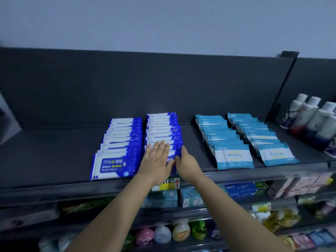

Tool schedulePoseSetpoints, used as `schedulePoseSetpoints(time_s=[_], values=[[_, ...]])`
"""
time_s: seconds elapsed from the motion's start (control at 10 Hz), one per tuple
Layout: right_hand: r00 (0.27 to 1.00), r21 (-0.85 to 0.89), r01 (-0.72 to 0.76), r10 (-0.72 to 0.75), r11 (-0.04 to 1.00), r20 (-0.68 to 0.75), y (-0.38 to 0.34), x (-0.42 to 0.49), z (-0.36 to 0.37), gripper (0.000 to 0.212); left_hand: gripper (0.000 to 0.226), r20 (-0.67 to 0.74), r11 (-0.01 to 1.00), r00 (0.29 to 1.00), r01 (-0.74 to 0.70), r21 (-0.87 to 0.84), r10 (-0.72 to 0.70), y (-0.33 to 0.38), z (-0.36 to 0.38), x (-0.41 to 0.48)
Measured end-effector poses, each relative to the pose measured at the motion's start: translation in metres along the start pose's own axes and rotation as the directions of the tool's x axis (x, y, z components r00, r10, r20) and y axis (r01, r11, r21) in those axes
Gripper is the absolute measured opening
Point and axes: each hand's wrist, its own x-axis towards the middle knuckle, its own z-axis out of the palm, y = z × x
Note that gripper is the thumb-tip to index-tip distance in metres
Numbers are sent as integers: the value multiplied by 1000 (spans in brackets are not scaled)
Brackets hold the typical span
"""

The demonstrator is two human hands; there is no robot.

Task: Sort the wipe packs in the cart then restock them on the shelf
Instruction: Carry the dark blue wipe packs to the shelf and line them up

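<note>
Two rows of dark blue alcohol wipe packs lie overlapped on the top shelf [54, 157]: a left row [118, 148] and a middle row [163, 128]. Two rows of light blue wipe packs [234, 157] [276, 155] lie to the right. My left hand [157, 160] presses flat, fingers straight, on the front packs of the middle dark blue row. My right hand [186, 163] holds the right edge of the front pack in that row, thumb on the near side. The front pack is mostly hidden under both hands. No cart is in view.
White bottles [312, 115] stand at the shelf's far right. A dark back panel rises behind the packs. Lower shelves hold boxed goods [189, 197], bagged items and round containers [162, 233]. A yellow price tag [166, 184] hangs on the shelf lip.
</note>
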Motion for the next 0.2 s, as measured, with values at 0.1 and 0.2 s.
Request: schedulePoseSetpoints(time_s=[0.1, 0.2], values=[[999, -68, 23, -20, 997, 41, 6, 0, -3, 51, 63, 8, 999, 1000, 23, 22, -24, 4, 0, -2], [995, -134, 78, -68, 988, 78, 8, -9, -14, 66, 64, 28, 989, 996, 85, 122, -89, 10, -6, -4]])
